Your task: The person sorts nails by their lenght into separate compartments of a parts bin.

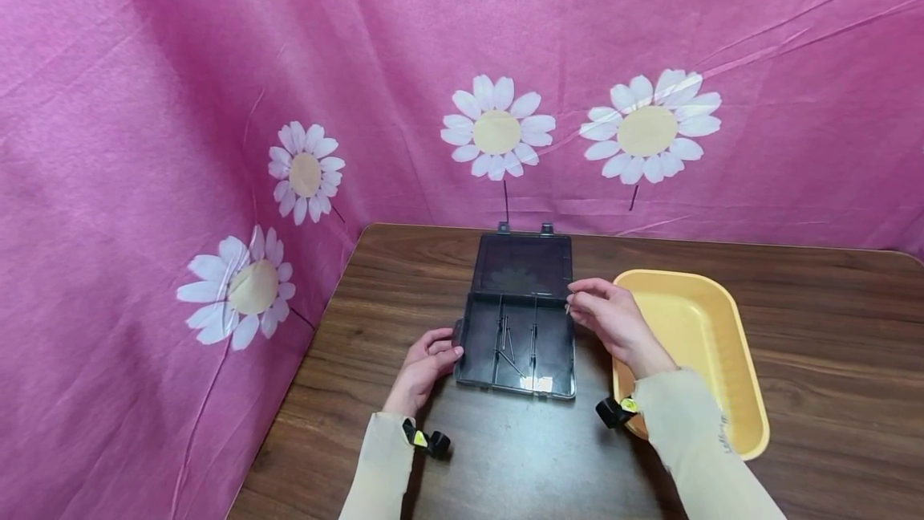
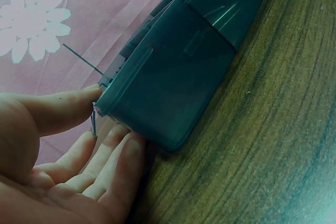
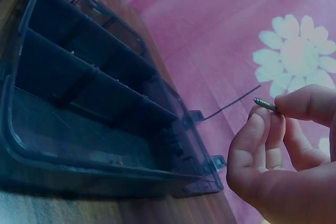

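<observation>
A dark translucent organizer box (image 1: 553, 347) lies with its lid (image 1: 523, 263) folded back. Several thin metal nails or screws (image 1: 509, 343) show in its middle compartment. At the box's left side, my left hand (image 1: 422, 367) grips the edge, thumb on the rim and fingers against the side wall (image 2: 168, 77). My right hand (image 1: 609, 319) is over the box's back right corner. Between its thumb and fingertips it pinches a small threaded screw (image 3: 266, 104), whose end sticks out above the fingers in the right wrist view.
Right of the box stands a yellow plastic tub (image 1: 751, 392), partly behind the right forearm. A wooden table (image 1: 404, 271) bears both. Pink cloth (image 1: 404, 46) with white daisies hangs along the table's back and left edges.
</observation>
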A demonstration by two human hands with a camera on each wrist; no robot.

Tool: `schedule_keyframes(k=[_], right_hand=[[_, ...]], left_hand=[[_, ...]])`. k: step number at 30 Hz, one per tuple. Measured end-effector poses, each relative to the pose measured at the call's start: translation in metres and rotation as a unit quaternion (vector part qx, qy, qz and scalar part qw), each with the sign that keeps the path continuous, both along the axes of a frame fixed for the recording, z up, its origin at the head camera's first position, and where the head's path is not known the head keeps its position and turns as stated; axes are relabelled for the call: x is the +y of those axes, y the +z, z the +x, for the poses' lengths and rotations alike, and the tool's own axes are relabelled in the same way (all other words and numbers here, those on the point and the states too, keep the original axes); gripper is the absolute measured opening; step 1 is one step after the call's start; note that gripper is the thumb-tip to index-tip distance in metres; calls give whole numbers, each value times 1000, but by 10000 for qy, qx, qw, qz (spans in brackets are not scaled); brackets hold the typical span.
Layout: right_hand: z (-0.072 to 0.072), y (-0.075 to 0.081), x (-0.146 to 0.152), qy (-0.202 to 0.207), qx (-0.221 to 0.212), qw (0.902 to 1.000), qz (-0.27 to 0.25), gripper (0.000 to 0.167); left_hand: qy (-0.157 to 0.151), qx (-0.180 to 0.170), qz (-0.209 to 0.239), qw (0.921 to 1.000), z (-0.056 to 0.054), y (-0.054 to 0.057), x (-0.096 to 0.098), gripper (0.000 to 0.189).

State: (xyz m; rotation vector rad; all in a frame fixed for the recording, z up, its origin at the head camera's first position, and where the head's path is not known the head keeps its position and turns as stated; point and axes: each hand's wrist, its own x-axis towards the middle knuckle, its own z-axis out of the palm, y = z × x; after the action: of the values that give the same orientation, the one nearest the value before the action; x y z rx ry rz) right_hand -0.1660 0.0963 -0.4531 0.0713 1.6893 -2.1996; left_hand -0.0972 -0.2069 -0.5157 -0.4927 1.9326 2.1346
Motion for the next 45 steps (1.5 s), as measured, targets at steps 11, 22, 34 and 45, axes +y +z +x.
schedule_keyframes(k=[11,22,34,45], right_hand=[[-2,-6,-12,87,-44,9976,678,17],[-1,-13,-21,168,-64,9854,1695,35],[0,-19,-25,64,215,9723,2325,31],[0,-18,-26,-30,142,9684,2491,29]], left_hand=[[12,18,5,10000,0,0,1,51],[26,-16,17,10000,-1,0,0,51],[16,-32,16,10000,0,1,-1,51],[-7,-1,-48,10000,0,-2,-1,50]])
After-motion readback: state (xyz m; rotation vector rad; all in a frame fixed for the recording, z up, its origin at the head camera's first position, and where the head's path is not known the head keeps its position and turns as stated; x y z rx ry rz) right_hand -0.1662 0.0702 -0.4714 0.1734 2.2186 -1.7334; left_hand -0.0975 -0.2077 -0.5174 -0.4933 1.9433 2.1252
